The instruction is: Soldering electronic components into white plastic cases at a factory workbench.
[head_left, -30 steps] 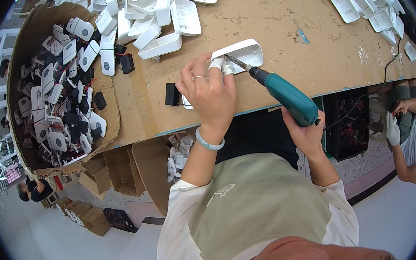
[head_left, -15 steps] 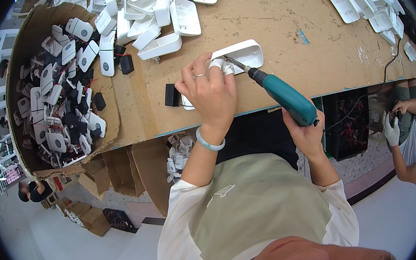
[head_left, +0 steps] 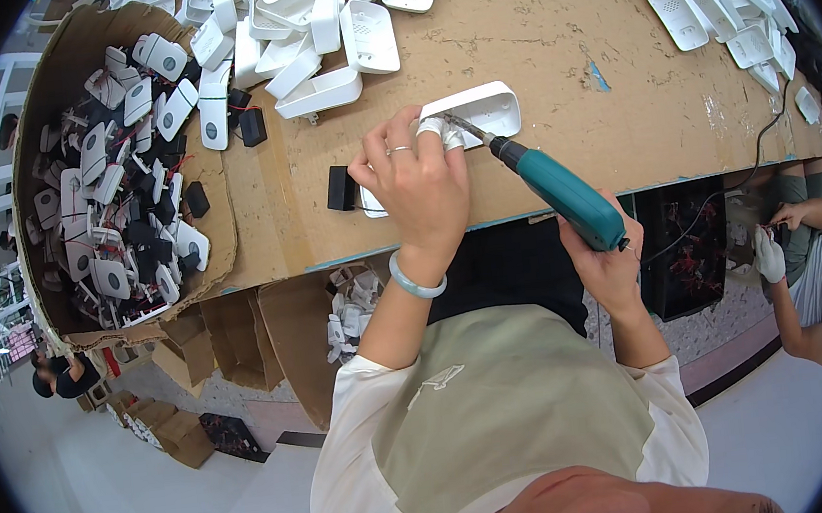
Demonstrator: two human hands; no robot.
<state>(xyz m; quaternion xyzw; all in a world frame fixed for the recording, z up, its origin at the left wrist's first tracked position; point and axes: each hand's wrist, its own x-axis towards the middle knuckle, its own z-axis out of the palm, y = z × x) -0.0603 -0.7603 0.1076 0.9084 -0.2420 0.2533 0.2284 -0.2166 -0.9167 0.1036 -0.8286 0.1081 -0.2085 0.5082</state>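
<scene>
My left hand (head_left: 419, 186) is closed on a white plastic casing (head_left: 494, 110) on the cardboard-covered table, pressing its near left side. White tape wraps at least one of its fingers. My right hand (head_left: 608, 272) grips the rear of a green electric screwdriver (head_left: 569, 197), which slants up and left. Its metal tip reaches inside the casing, beside my taped finger; the exact contact point is hidden. Left of my left hand lies a small black block (head_left: 340, 187) with a thin wire. A white part (head_left: 372, 203) shows partly beneath that hand.
A cardboard box (head_left: 223, 260) of wired white-and-black assemblies stands at the left. White casings (head_left: 369, 38) pile up at the back, with more casings (head_left: 749, 44) at the far right. A dark cord (head_left: 766, 138) crosses the table's right side. Another person's gloved hand (head_left: 769, 257) shows at right.
My hands, the casing and the screwdriver stay almost in place, with only a tiny shift in view. At the right, the other person's gloved hand has moved slightly.
</scene>
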